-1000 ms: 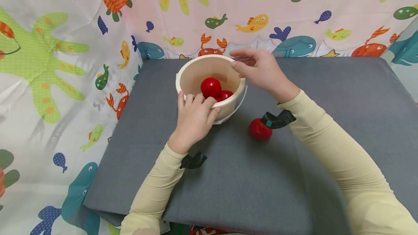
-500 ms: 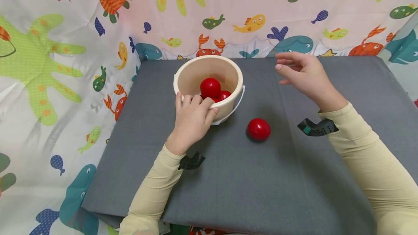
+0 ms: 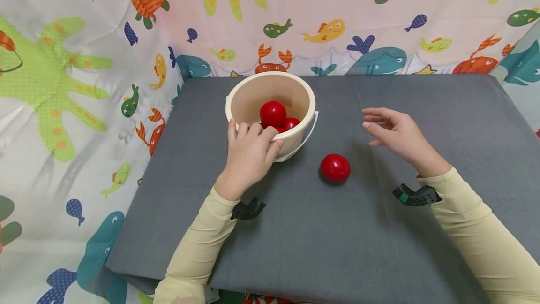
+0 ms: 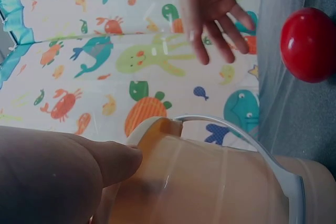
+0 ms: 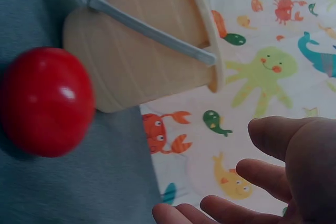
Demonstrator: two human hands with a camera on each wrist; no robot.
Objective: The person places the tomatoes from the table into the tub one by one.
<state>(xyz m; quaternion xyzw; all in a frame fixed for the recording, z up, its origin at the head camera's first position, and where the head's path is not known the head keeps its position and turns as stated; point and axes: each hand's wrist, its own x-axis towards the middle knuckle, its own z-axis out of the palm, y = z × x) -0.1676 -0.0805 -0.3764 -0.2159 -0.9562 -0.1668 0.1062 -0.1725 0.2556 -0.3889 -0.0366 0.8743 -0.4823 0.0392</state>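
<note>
A cream bucket (image 3: 295, 140) with a pale handle stands on the grey-covered table. My left hand (image 3: 249, 156) holds its near rim, fingers bent over the edge inside and thumb on the outer wall (image 4: 210, 182). Several glossy red balls (image 3: 273, 113) lie in the bucket, partly hidden behind those fingers. Another red ball (image 3: 335, 168), smooth and slightly squat, rests on the cloth to the right of the bucket. My right hand (image 3: 398, 137) hovers over the table to the right of that ball, fingers loosely bent and holding nothing; its spread fingers also show in the right wrist view.
Grey cloth (image 3: 329, 247) covers the table, whose front edge drops off near my left forearm. A curtain (image 3: 320, 8) printed with sea animals hangs behind and along the left side. Each wrist carries a black strap mount (image 3: 416, 195).
My right hand has left the bucket's rim, swung right, then come down and nearer to me. The left hand keeps its hold on the rim, and the lone ball stays put.
</note>
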